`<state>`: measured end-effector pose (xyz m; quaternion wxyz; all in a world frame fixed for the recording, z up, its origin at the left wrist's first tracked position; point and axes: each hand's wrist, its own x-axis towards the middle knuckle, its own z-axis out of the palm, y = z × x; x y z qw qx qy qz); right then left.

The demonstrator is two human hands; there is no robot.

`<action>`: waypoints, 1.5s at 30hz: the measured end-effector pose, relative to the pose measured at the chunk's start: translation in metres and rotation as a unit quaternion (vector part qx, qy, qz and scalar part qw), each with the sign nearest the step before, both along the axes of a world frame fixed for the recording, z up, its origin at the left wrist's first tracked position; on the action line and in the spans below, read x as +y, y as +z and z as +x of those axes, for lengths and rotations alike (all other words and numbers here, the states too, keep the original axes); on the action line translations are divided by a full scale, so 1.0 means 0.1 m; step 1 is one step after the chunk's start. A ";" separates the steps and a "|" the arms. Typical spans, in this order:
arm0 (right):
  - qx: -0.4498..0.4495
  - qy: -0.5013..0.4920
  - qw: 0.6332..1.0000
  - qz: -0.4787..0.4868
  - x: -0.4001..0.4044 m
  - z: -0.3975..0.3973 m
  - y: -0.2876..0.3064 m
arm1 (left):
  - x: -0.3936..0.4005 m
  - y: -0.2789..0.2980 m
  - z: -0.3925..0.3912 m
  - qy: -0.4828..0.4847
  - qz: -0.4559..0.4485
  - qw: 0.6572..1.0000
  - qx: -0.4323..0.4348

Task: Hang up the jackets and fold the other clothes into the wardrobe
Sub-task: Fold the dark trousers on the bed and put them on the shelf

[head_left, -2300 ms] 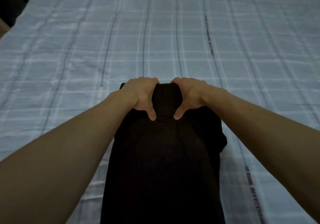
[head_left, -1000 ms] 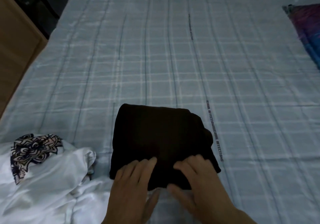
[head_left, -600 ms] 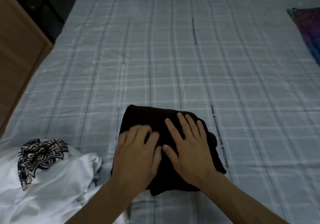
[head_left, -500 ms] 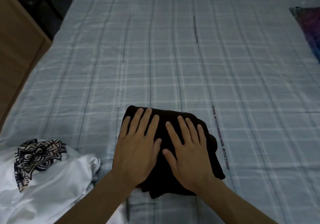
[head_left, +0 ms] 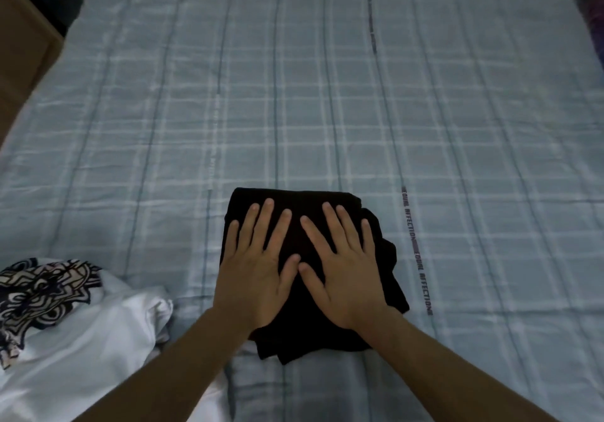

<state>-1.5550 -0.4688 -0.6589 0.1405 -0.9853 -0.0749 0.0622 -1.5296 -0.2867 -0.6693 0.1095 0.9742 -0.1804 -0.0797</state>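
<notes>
Folded black garment (head_left: 294, 199) lies on the bed (head_left: 327, 111), low centre of the view, a compact squarish bundle with uneven layers poking out at its 5 o'clock corner and along the near edge. Left hand (head_left: 258, 271) lies flat on the left half of the bundle, palm down, fingers straight and spread wide, tips pointing to 12 o'clock. Right hand (head_left: 343, 268) lies flat on the right half, same pose, fingers spread and straight, pressing down. The two thumbs nearly touch at the middle of the bundle. Neither hand grips anything. Both forearms come in from 6 o'clock, bare.

Bed sheet is pale blue-grey with a white and dark check pattern and printed lettering strips. White garment (head_left: 91, 340) with a dark patterned print lies crumpled at 8 o'clock from the bundle, near it but apart. A purple-blue cloth (head_left: 591, 13) shows at 1 o'clock, at the frame edge, well apart. Wooden furniture (head_left: 19, 46) stands at 10 o'clock beside the bed.
</notes>
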 end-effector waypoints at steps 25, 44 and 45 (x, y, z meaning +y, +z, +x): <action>-0.019 -0.107 0.988 0.108 -0.03 0.10 0.00 | -0.03 0.11 0.00 0.017 -0.015 0.999 0.030; 0.140 -0.113 0.925 0.335 -0.41 -0.20 -0.01 | 0.21 0.14 -0.11 0.103 -0.290 0.928 0.210; 0.133 -0.118 0.922 0.345 -0.41 -0.20 -0.02 | 0.19 0.13 -0.12 0.109 -0.299 0.925 0.207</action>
